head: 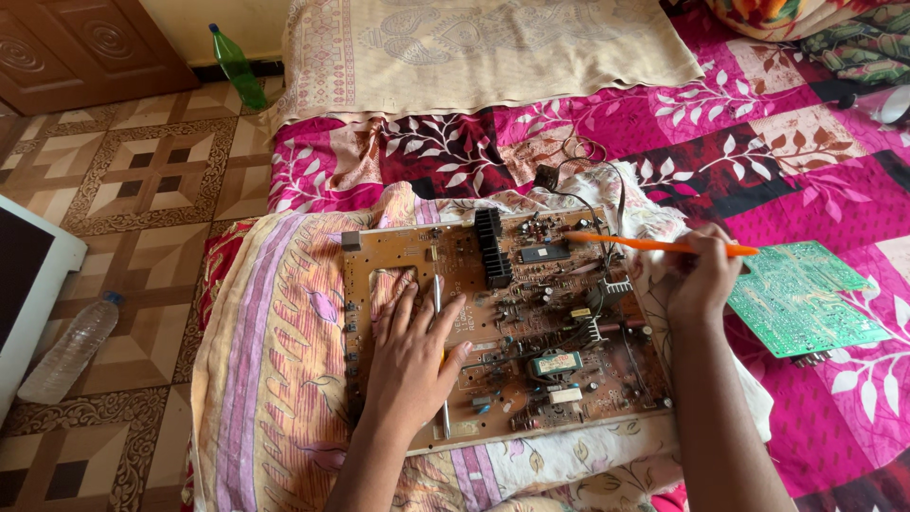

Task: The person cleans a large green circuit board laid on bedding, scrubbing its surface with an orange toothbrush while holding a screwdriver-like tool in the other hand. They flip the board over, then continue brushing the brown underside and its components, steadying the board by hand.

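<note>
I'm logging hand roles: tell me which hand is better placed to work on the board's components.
Probably right: the right hand holds the orange tool over the circuit board; the left hand lies flat, steadying it.

The left hand covered part of the brown circuit board and the metal rod, the right hand hid the middle of the orange tool, and both arms ran off the bottom edge.

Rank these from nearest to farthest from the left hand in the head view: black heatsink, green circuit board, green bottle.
From the left hand:
1. Black heatsink, just above it on the brown board.
2. Green circuit board, far right on the bedcover.
3. Green bottle, top left by the wall.
</note>
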